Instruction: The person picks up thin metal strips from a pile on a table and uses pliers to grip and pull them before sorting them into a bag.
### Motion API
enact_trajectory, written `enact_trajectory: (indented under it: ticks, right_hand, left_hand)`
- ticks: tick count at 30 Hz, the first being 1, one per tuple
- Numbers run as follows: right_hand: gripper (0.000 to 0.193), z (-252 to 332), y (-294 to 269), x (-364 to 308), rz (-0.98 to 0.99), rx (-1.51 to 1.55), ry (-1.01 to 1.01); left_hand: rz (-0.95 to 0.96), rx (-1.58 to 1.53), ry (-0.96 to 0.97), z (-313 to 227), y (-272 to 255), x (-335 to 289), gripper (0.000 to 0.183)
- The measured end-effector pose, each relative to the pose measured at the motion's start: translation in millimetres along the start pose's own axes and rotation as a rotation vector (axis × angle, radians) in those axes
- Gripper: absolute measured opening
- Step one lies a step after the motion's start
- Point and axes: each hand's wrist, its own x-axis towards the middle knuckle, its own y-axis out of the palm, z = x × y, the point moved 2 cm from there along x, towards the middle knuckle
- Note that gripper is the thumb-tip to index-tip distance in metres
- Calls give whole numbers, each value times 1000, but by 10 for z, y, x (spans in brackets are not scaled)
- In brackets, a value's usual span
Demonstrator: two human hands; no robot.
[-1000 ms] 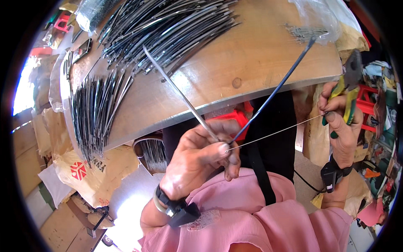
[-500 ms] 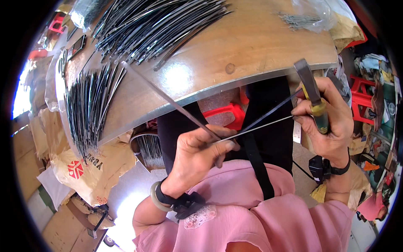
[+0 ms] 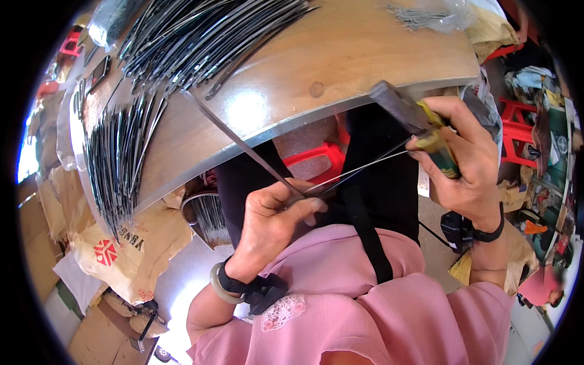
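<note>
My left hand point(image 3: 267, 216) pinches a long dark metal strip point(image 3: 234, 140) between thumb and fingers, its far end reaching up over the table edge. A thin pale wire point(image 3: 362, 167) runs from that pinch to the thumb and forefinger of my right hand point(image 3: 468, 161), which grip its other end. Close below the wire, a dark strip section point(image 3: 356, 173) slants between the hands. Also in my right palm is a tool that looks like pliers point(image 3: 401, 112), with a dark metal head and yellow-and-green handles; its head points up and left.
Two heaps of dark strips, a large one point(image 3: 213, 42) and a smaller one point(image 3: 121, 158), lie on the wooden table point(image 3: 365, 48). Thin wires point(image 3: 420, 18) rest by a plastic bag at the far right. Below the table are a red stool point(image 3: 319, 161) and a container point(image 3: 204, 216) of strips.
The pliers have tilted to the left, their head swinging lower. Both hands appear slightly farther left, while my right hand keeps its pinch on the wire.
</note>
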Motion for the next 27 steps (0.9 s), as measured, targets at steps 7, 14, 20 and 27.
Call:
enact_trajectory:
  ticks: [7, 14, 20, 27]
  right_hand:
    - [17, -80, -108, -19, -78, 2, 24]
    - [17, -41, -83, -64, 0, 124, 95]
    - [26, 34, 170, -65, 50, 35, -97]
    - [28, 21, 362, 160, 136, 19, -241]
  left_hand:
    - [-83, -114, -125, 27, -98, -1, 13]
    - [-98, -210, -45, 62, -19, -82, 13]
    - [111, -41, -98, 62, 80, -83, 11]
    - [241, -90, -269, 18, 17, -60, 14]
